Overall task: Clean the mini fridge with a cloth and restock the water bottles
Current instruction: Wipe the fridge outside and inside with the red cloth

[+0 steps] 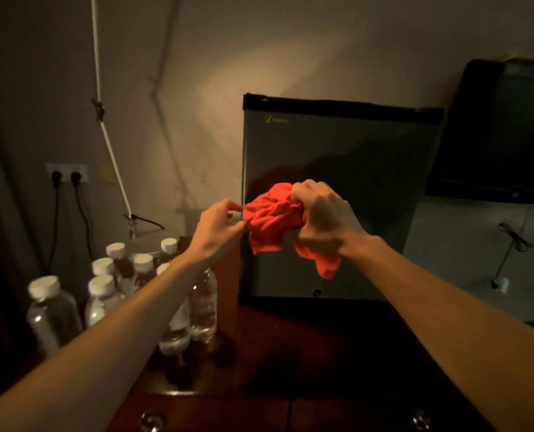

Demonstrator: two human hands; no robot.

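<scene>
Right hand point(323, 219) bunching red cloth point(275, 222) against closed fridge point(337, 145); left hand point(220, 222) seemingly pinching its door edge.

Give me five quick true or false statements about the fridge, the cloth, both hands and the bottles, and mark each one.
1. The mini fridge door is wide open. False: it is closed.
2. The right hand holds a bunched red cloth against the fridge front. True.
3. The left hand holds a water bottle. False: its fingertips are at the fridge door's left edge, beside the cloth.
4. The water bottles stand on the wooden cabinet left of the fridge. True.
5. The bottle caps are blue. False: they are white.
</scene>
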